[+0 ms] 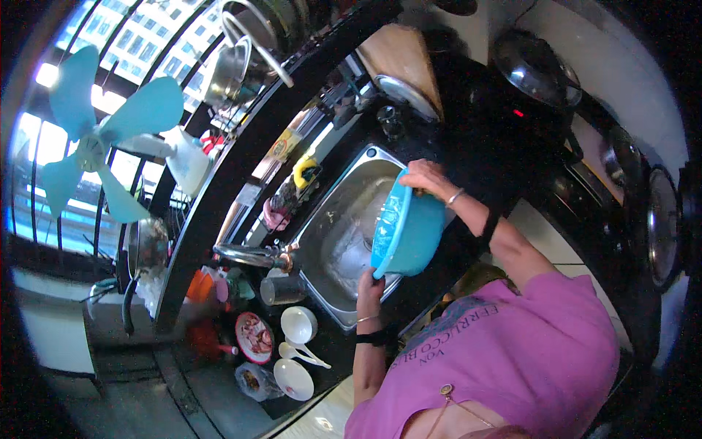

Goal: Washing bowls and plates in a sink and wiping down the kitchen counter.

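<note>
A light blue plastic basin [419,236] is tipped steeply on its side above the near edge of the stainless steel sink [329,219], its opening towards the sink. My right hand [429,178] holds the rim at the upper end. My left hand [371,285] grips the rim at the lower end. Shiny reflections show on the basin's inner wall; its contents are mostly hidden. Whitish, foamy-looking water lies in the sink. A chrome faucet [249,255] reaches from the sink's left side. Each wrist bears a bracelet and a dark band.
Left of the sink stand a grey cup [282,290], a white bowl [299,325], another white bowl [293,380], white spoons [296,353] and a red-rimmed dish of raw meat [255,337]. A cutting board [403,60], a lidded wok [535,68] and a fan [90,153] stand farther off.
</note>
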The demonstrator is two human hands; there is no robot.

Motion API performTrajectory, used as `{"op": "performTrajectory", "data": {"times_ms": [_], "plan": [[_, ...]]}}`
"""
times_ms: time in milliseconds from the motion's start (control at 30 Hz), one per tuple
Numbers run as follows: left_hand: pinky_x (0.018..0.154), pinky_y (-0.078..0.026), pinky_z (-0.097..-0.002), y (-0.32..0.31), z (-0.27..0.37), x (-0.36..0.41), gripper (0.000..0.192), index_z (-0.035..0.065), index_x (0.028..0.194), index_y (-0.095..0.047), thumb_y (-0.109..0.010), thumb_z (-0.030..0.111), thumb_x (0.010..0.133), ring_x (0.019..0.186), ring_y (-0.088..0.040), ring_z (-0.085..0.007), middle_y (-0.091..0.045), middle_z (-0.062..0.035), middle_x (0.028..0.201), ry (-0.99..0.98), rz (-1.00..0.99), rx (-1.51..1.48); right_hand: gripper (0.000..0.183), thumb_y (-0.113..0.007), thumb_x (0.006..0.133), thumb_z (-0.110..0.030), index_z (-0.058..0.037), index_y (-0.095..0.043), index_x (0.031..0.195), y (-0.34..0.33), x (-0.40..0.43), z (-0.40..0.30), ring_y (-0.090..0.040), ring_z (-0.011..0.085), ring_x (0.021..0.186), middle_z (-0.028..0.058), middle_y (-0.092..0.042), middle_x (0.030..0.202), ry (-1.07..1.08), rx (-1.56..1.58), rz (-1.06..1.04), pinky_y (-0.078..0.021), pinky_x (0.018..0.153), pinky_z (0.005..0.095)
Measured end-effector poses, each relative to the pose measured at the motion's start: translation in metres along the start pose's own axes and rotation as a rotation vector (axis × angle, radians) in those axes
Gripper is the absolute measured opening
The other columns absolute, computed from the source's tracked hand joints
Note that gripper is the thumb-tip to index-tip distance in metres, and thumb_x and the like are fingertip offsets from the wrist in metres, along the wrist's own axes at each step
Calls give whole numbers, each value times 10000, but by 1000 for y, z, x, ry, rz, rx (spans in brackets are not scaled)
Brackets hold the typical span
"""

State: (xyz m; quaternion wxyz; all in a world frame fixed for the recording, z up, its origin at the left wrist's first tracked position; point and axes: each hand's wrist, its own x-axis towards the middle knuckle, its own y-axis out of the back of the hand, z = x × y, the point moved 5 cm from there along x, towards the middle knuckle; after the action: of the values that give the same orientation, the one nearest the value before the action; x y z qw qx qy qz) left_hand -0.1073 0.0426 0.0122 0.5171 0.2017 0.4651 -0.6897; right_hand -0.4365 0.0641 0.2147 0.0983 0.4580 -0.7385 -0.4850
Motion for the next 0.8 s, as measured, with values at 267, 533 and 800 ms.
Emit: {"op": "performTrajectory", "data": {"times_ms": [267,533,800], "plan": [[494,-359,-258,-88,36,-83,104,1,795,-513,-505,92,745,553,-440,-113,-464,-45,611,-728,-161,1252,410,-499,708,-383,13,-595,748,-13,40,34,-604,276,704,188,-604,772,154,242,-26,-472,642,367],[495,-345,-214,-77,16,-87,118,8,810,-493,-480,30,696,550,-415,-92,-467,2,652,-483,-149,861,195,-496,796,-162,-42,-496,949,73,-49,209,-560,123,685,70,-567,771,-120,865,274,-466,531,287],[544,-432,-241,-45,-49,-42,98,44,840,-494,-431,120,832,625,-503,-162,-531,-72,774,54,-94,-110,571,-527,781,-218,-14,-279,1253,35,-62,449,-339,333,1149,225,-266,1292,-548,208,273,-314,933,340]]}}
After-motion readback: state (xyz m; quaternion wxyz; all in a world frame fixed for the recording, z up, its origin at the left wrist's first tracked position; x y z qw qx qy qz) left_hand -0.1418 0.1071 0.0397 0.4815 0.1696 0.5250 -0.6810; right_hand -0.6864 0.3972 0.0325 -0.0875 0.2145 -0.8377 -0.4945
